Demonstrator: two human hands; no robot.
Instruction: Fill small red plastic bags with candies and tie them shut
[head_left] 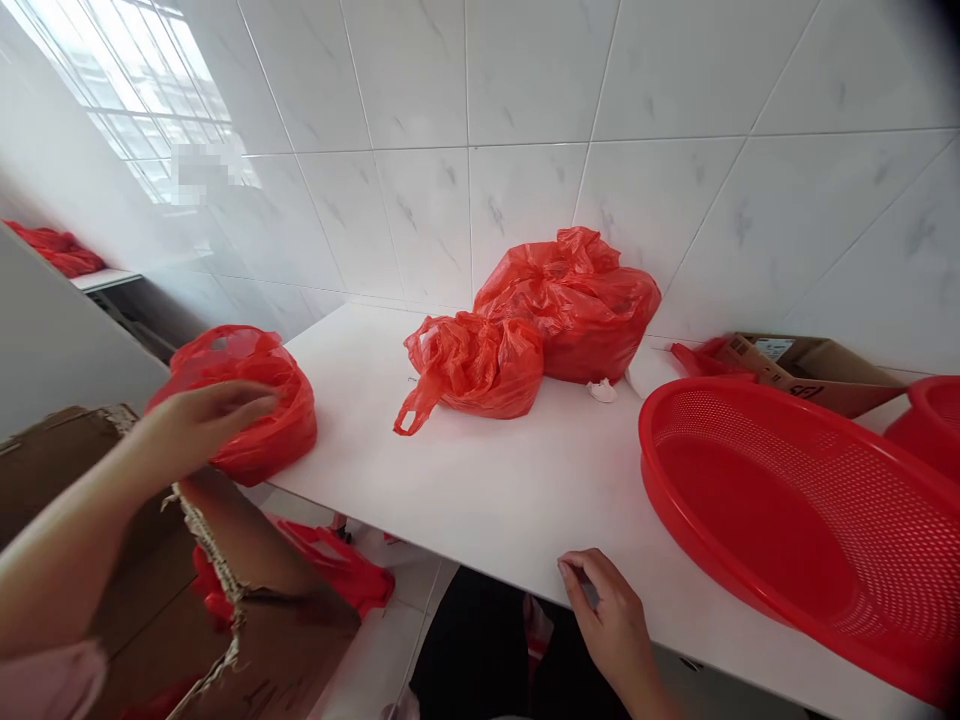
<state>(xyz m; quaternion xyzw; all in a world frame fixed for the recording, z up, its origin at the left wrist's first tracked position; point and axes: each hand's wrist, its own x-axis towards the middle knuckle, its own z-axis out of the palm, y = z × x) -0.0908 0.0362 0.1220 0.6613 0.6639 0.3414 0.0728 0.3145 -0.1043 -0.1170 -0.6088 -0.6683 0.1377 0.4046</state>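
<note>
My left hand (217, 420) reaches over a red plastic bag (289, 440) at the table's left end. Its fingers are stretched out above the bag's gathered top, with nothing visible in them; I cannot tell whether they touch the plastic. Near the front edge of the white table (465, 490), my right hand (611, 620) is closed in a pinch, thumb tip against forefinger. Whatever sits between those fingertips, if anything, is too small to make out. Farther back, a smaller red bag (487, 375) leans against a bigger, full red bag (592, 320) by the wall.
A large red plastic basket (750, 520) fills the right side, with a cut-down carton (817, 385) behind it. At lower left stands an open cardboard box (292, 640) with a torn edge and red things inside. A red stool (345, 570) is under the table.
</note>
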